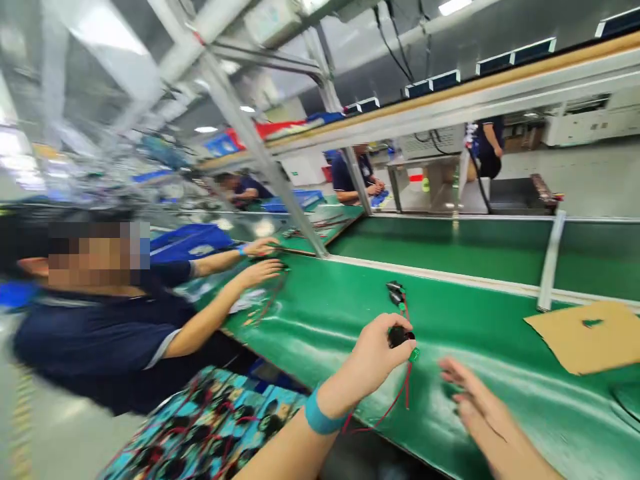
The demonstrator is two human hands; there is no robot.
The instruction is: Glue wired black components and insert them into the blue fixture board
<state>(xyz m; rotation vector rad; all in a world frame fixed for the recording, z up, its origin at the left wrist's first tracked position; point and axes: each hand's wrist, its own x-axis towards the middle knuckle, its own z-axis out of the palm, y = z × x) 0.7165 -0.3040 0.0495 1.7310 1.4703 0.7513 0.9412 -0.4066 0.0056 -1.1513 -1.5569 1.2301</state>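
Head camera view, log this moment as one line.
left hand: pinches small black round part with red wires | right hand: open, empty, above green conveyor belt | brown cardboard sheet: on belt

cardboard sheet (590,335), green belt (310,313) (glossy), co-worker's hand (260,272)

The tabletop (325,313) runs from lower right to upper left. Above its near edge the left hand (373,360) pinches a small round part (399,336), wires (395,400) trailing below it; the right hand (467,393) lies just right of it, fingers spread. A second part (395,292) rests on the tabletop behind them. A cardboard sheet (585,337) lies far right. To the left a co-worker's hands (260,260) (both outstretched) reach onto the tabletop. A bin of wired parts (200,433) sits before the near edge, lower left.
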